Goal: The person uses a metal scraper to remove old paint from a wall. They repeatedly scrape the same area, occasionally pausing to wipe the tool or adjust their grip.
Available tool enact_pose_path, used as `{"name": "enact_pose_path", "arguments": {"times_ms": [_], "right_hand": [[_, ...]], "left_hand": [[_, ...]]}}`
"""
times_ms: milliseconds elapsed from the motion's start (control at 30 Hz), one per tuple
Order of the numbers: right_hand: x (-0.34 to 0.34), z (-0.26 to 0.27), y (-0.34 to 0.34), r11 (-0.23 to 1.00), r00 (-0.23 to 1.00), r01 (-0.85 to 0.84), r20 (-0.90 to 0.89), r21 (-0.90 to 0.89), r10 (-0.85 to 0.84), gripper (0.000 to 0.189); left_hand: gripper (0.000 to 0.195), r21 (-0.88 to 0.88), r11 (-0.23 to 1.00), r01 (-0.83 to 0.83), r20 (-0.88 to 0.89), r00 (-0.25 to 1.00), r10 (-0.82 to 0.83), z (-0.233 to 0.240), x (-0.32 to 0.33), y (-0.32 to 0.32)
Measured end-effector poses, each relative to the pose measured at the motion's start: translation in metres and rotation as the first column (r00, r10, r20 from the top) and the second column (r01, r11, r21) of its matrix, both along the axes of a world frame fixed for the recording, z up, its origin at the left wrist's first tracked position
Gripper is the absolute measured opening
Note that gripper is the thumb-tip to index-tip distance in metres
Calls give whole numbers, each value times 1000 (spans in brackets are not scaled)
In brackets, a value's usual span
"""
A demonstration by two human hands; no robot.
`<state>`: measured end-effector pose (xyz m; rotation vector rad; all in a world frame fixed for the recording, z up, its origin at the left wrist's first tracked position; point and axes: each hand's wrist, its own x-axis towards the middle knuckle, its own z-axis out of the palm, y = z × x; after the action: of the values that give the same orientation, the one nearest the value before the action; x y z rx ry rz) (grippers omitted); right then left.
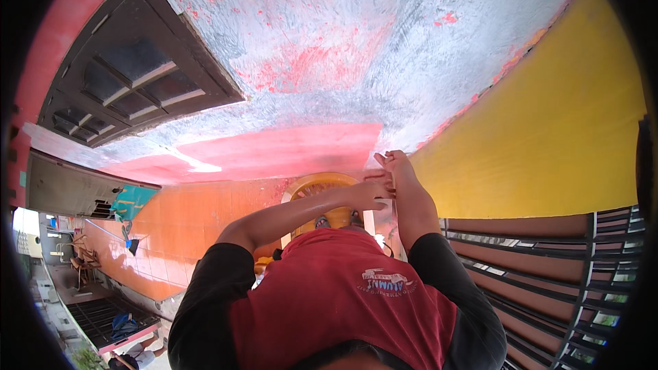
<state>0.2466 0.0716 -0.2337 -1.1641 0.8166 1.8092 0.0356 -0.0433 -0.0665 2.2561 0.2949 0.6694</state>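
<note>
My left hand [371, 194] reaches across to the right with its fingers spread, close to my right wrist; whether it touches the wrist is unclear, and nothing shows in it. My right hand [395, 160] is raised at the corner of the wall with its fingers bent; whether it holds something small is not visible. Before me stands a wall [308, 67] with patchy whitish-grey and pink paint, a plain pink band [288, 149] low on it. Below my hands is a yellow plastic chair [324, 181], with my sandalled feet on or just above its seat.
A yellow wall [534, 128] adjoins at the right, above a dark metal railing [519, 249]. A dark wooden-framed window [139, 61] is at the upper left. An orange tiled surface [205, 216], a blue broom head [132, 246] and another person [138, 357] are at the left.
</note>
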Motion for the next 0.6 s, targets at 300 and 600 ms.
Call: {"name": "enact_pose_path", "arguments": {"times_ms": [300, 600], "right_hand": [[-27, -66, 3, 913, 915, 399, -102, 80, -391, 25], [-29, -18, -19, 875, 946, -199, 318, 441, 55, 12]], "left_hand": [[65, -415, 802, 429, -556, 578, -597, 70, -11, -35], [73, -612, 670, -419, -255, 907, 334, -39, -105, 86]]}}
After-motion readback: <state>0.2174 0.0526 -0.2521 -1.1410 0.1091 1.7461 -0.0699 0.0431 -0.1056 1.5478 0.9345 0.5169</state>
